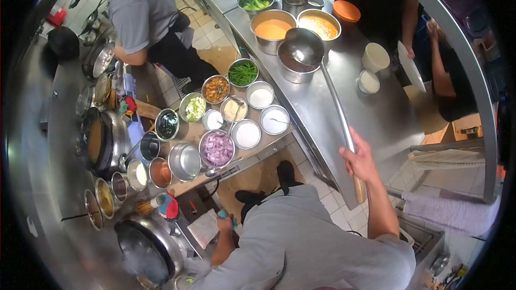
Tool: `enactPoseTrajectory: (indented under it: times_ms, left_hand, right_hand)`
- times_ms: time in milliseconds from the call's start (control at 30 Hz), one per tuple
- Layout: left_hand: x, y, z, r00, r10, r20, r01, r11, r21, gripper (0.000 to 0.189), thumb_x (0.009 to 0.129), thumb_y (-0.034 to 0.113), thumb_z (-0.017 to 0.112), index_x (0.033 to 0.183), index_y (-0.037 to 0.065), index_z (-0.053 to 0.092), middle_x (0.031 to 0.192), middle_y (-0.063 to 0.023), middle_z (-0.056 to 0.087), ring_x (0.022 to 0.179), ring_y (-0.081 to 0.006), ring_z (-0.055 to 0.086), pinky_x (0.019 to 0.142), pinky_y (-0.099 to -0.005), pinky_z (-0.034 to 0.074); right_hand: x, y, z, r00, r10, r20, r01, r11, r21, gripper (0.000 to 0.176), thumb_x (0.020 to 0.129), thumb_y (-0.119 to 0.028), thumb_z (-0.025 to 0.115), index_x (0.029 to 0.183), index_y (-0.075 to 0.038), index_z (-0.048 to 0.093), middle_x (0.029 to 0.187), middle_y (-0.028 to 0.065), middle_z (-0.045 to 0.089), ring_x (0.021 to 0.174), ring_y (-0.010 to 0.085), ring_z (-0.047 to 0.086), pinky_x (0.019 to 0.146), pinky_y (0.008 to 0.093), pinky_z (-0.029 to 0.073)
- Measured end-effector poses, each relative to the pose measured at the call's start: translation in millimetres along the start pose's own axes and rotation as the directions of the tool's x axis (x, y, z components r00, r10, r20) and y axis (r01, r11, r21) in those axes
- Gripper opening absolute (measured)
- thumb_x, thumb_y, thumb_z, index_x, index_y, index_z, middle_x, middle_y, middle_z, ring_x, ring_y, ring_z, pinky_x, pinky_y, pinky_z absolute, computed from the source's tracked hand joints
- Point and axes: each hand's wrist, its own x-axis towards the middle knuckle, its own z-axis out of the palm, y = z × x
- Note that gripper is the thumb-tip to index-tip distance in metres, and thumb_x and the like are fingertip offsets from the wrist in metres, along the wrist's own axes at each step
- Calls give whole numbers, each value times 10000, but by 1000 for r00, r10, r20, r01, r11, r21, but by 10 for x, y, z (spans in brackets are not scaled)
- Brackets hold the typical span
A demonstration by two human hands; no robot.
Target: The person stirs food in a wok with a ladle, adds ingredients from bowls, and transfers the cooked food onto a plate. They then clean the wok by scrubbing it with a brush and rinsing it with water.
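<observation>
My right hand (pixel 359 160) is closed around the handle of a long ladle (pixel 336 99) with a wooden end. The ladle's wide bowl (pixel 302 47) hangs over a steel pot of dark sauce (pixel 298 70) on the steel counter, overlapping its rim in this view. Beside that pot stand a pot of orange sauce (pixel 272 26) and a pot of orange-yellow soup (pixel 318 24). Low on my left side, my left hand (pixel 226 224) is closed on a teal cloth-like piece (pixel 222 214), near a steaming wok (pixel 145 249); I cannot tell its exact kind.
Ingredient bowls crowd the board at left, including chopped purple onion (pixel 217 148), green beans (pixel 242 73) and white powder (pixel 246 133). A second wok (pixel 98 134) sits behind. One co-worker (pixel 142 16) works at upper left; another person's hand (pixel 409 52) holds a white plate (pixel 411 67).
</observation>
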Motion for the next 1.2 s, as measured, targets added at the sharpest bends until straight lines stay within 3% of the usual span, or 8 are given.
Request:
enactPoseTrajectory:
  times_ms: [200,400,467,533,600,833,1000,1200]
  left_hand:
    - [-224,939,-171,969,233,-79,-232,972,17,770,712,399,805,1278,-65,568,1204,-303,671,1146,-454,645,998,-471,487]
    - [-564,1420,-254,989,143,22,-144,988,46,755,717,395,799,1280,-51,566,1199,-298,673,1159,-447,641,1002,-465,488]
    - [-647,1429,-215,992,122,36,-124,991,53,741,716,391,803,1267,-47,571,1188,-293,676,1150,-444,644,996,-465,493]
    - [-694,1266,-159,992,112,51,-114,993,36,726,714,382,810,1254,-43,574,1173,-285,680,1133,-437,652,987,-466,500]
    - [-751,1152,-92,998,63,25,-66,988,142,711,717,372,816,1245,-39,577,1165,-278,682,1115,-427,660,980,-465,504]
    - [-842,1048,1,992,95,80,-95,996,-6,709,726,380,834,1248,-28,583,1171,-273,687,1119,-431,662,982,-466,506]
    - [-797,1228,43,989,137,61,-140,989,56,735,724,393,830,1271,-26,576,1172,-282,688,1126,-431,662,976,-474,507]
    - [-659,1148,152,990,130,57,-130,992,-6,767,711,402,821,1286,-39,570,1182,-293,684,1136,-438,659,981,-471,506]
  right_hand:
    - [372,-68,-226,998,11,60,-6,996,-84,682,924,-47,636,1570,-75,419,633,-15,521,426,83,456,413,286,378]
    - [726,-55,-362,993,-22,115,56,951,-304,685,897,-71,657,1543,-40,433,742,106,637,534,193,577,535,349,493]
    - [930,332,-335,911,-408,55,386,802,-456,678,892,-85,662,1531,-34,443,832,186,683,633,283,642,641,386,526]
    - [914,251,-276,892,-451,30,396,750,-529,678,891,-80,654,1532,-29,436,1060,240,667,895,333,648,823,397,508]
    - [812,6,-239,986,-165,-11,135,843,-521,686,896,-55,630,1546,-26,411,1426,267,588,1319,342,595,1083,382,436]
    - [758,152,-378,981,-178,79,194,900,-390,650,900,-115,636,1513,3,455,1056,255,723,828,346,714,823,403,551]
    - [729,-158,-268,994,21,103,17,933,-359,630,916,-108,605,1519,-6,452,866,158,696,600,228,638,621,352,547]
    - [771,-411,-336,958,112,266,-109,994,-23,602,944,-96,589,1524,-34,440,690,10,535,425,101,479,387,303,433]
